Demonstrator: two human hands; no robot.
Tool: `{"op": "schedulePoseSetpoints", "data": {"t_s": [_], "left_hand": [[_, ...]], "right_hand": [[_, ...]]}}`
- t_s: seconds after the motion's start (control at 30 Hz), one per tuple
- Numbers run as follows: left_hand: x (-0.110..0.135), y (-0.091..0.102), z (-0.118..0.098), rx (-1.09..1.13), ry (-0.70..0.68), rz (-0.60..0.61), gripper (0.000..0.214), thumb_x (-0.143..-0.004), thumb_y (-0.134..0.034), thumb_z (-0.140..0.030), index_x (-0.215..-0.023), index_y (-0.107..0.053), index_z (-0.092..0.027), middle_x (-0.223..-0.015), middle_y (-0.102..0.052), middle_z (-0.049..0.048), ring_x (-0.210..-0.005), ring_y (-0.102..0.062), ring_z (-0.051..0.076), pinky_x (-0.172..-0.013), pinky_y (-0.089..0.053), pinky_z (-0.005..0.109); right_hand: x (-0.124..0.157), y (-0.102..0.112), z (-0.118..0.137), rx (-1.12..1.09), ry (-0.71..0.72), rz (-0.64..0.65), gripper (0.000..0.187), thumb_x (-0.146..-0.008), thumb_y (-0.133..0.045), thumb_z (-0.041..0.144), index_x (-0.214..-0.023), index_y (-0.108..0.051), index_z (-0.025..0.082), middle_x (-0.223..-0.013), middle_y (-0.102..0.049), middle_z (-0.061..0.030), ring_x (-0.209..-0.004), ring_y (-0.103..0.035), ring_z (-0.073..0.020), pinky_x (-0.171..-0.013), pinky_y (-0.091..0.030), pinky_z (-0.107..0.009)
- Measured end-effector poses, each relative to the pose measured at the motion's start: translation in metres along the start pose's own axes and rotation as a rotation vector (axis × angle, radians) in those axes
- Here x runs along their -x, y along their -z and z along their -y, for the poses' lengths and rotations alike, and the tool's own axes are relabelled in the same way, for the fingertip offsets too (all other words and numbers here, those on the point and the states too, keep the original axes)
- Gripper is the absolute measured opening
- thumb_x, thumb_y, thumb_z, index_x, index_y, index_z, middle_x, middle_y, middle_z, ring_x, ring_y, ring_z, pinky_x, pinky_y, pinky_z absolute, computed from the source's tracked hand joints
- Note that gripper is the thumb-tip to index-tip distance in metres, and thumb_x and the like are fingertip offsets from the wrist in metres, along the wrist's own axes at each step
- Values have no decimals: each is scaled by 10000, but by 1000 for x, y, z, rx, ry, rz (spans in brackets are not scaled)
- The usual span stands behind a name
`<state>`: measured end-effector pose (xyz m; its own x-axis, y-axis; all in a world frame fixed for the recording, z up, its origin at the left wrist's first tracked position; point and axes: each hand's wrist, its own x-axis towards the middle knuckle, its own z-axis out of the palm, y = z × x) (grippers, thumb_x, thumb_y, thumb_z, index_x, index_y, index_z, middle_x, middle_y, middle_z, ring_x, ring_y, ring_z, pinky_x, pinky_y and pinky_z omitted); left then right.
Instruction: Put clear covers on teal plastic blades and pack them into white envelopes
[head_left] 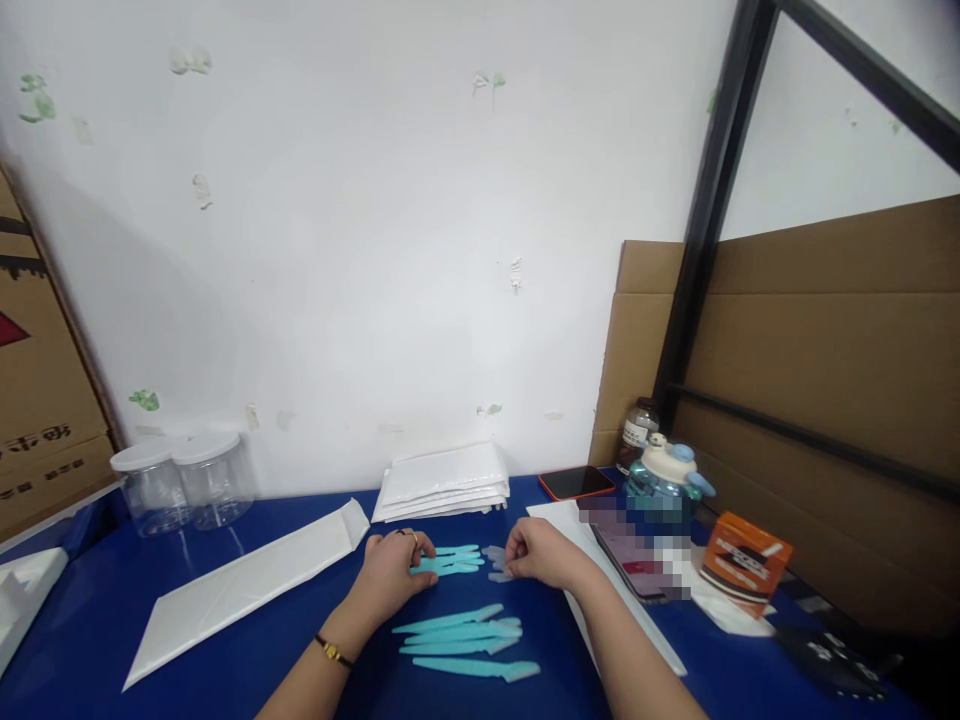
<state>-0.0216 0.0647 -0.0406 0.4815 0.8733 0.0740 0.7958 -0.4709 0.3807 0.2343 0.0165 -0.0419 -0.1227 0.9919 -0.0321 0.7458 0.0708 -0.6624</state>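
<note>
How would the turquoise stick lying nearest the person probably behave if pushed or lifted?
The turquoise stick looks slim, so it is probably light. Its handle lies straight, suggesting it would stay fairly stiff when lifted. Its wider, flattish end suggests it would slide across the blue table rather than roll.

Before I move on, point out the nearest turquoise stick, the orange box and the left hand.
Nearest turquoise stick (474,667): head view, middle of its length.
Orange box (742,565): head view, printed front.
Left hand (390,572): head view, back of the hand.
</note>
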Motion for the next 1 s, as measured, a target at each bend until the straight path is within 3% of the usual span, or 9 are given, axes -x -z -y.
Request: {"op": "schedulePoseSetpoints", "data": {"t_s": [0.17, 0.37, 0.6, 0.8, 0.93, 1.0], "left_hand": [[8, 0, -9, 80, -129, 107, 268, -617, -677, -485, -783, -673, -275, -794, -610, -46, -788, -548, 157, -784, -270, 282], [12, 0, -13, 50, -211, 214, 185, -686, -619, -443, -725, -695, -279, -708, -631, -59, -739, -557, 132, -802, -262, 278], [10, -1, -12, 25, -206, 182, 182, -680, -626, -412, -719, -669, -240, -712, -654, -43, -732, -563, 142, -796, -262, 291], [5, 3, -2, 4, -71, 169, 175, -671, -625, -404, -705, -670, -238, -727, -661, -40, -711, -568, 146, -800, -268, 305], [5, 7, 0, 16, -21, 56, 260, -634, -658, -408, -847, -660, -259, -795, -640, -31, -780, -557, 162, -781, -281, 296], [8, 10, -5, 28, -48, 21, 281, -632, -660, -422, -861, -649, -259, -821, -626, -26, -803, -545, 163, -782, -287, 290]], "right_hand": [[-1, -15, 8, 1, 109, 192, 226, -513, -761, 307, -681, -726, 159, -553, -601, 29, -499, -493, -90, -440, -324, -171], [-4, -26, 5, 61, 88, 217, 172, -545, -739, 280, -670, -720, 165, -534, -576, 36, -474, -468, -77, -414, -303, -169], [-2, -21, 11, 4, 67, 209, 122, -550, -730, 236, -642, -713, 158, -512, -577, 35, -473, -469, -80, -418, -308, -165], [-4, -9, -4, -30, 16, 142, 73, -549, -702, 180, -613, -704, 145, -539, -622, 24, -494, -497, -88, -457, -330, -167], [-2, -2, -5, 11, -8, 19, 168, -526, -742, 243, -659, -712, 145, -578, -636, 8, -507, -485, -94, -454, -314, -176], [2, -2, 1, 16, 33, 38, 255, -500, -770, 311, -690, -717, 150, -609, -637, 6, -523, -488, -98, -451, -313, -177]]}}
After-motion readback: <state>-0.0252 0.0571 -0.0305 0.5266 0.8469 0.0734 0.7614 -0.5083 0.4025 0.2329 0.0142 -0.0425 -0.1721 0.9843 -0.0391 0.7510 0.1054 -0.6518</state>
